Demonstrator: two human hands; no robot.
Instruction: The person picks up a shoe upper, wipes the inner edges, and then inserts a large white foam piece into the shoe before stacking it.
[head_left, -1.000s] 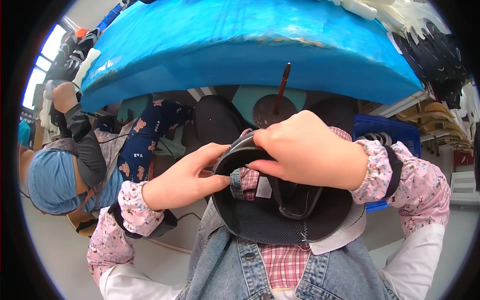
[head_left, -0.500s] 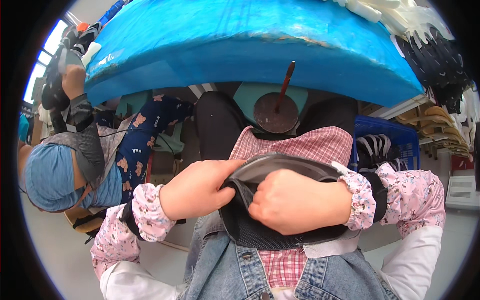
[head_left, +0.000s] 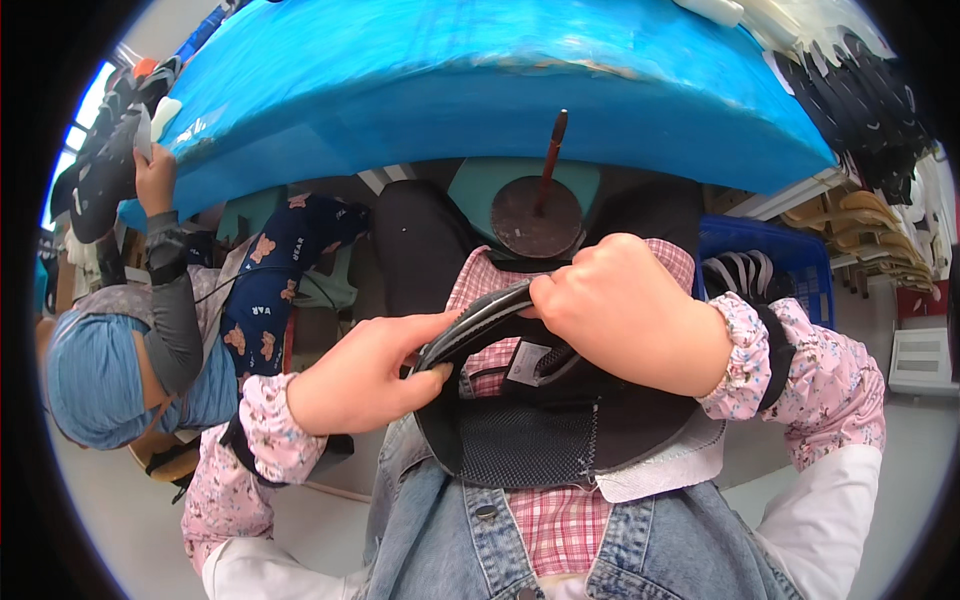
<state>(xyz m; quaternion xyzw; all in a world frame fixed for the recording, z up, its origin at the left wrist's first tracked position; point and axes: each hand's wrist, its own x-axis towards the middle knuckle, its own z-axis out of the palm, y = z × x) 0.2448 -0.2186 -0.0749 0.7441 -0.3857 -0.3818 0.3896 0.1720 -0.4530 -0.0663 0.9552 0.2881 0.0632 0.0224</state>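
Over my lap, on a red-and-white checked apron (head_left: 560, 535), lies a black shoe upper (head_left: 525, 435) with a dotted mesh panel. Its opening spreads into a loop, and a small white label (head_left: 528, 362) shows inside. My left hand (head_left: 365, 370) pinches the left part of the rim between thumb and fingers. With curled fingers, my right hand (head_left: 630, 315) grips the rim at the far side; its fingertips are hidden. A pale strip of lining (head_left: 665, 470) hangs from the upper's near right edge.
Ahead is a table under blue sheeting (head_left: 480, 110). Between my knees stands a round dark disc (head_left: 535, 222) with an upright reddish rod (head_left: 553, 160). A blue crate (head_left: 815, 275) with black and white pieces sits right, near stacked tan curved pieces (head_left: 840, 225). A co-worker (head_left: 110, 365) sits left, handling dark pieces.
My right hand has moved from inside the opening up and away to the far rim. The opening has spread wider, showing the label. My left hand still pinches the left rim.
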